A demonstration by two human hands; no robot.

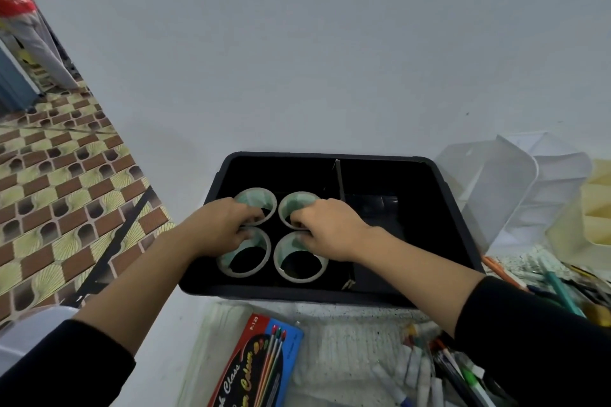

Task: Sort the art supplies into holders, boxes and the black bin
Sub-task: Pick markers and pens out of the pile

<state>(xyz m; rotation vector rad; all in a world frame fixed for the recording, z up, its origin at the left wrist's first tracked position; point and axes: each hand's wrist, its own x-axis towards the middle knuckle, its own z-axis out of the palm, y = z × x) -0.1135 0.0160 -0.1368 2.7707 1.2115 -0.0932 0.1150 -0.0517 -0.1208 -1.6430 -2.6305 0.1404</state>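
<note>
A black bin sits against the wall on the table. Several pale tape rolls stand in its left half in a square: far left roll, far right roll, near left roll, near right roll. My left hand reaches in with fingers curled into the two left rolls. My right hand has its fingers hooked into the two right rolls. A thin divider splits the bin; the right half holds a dark flat thing.
A red and blue colour-pencil box lies near the front edge. Loose markers and pens lie at the right front. Clear and white holders and a yellow holder stand right of the bin. Patterned floor shows at left.
</note>
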